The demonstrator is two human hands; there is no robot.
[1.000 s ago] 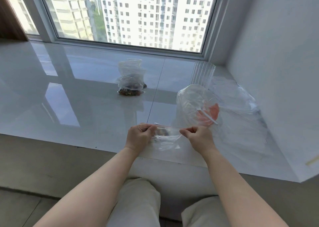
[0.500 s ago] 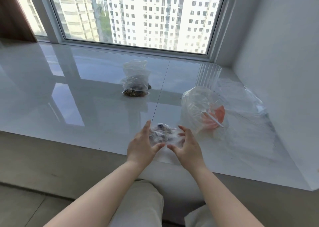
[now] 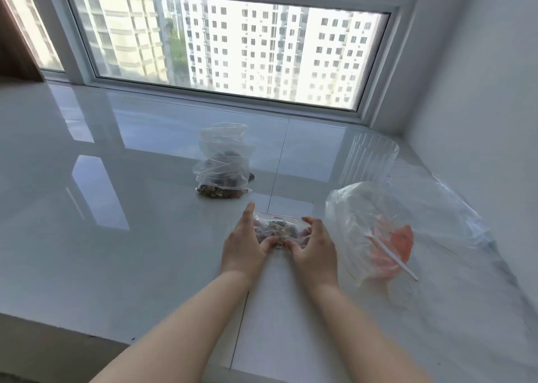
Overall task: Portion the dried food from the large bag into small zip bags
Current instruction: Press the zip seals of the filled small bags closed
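Items before you on the glossy white sill (image 3: 122,254): one small clear zip bag of dried food (image 3: 279,229), gripped at both sides by your left hand (image 3: 244,249) and right hand (image 3: 313,250); one crumpled clear bag of dried food (image 3: 222,161) beyond; one ribbed clear plastic cup (image 3: 369,161) and one large clear bag with an orange scoop (image 3: 387,234) at right.
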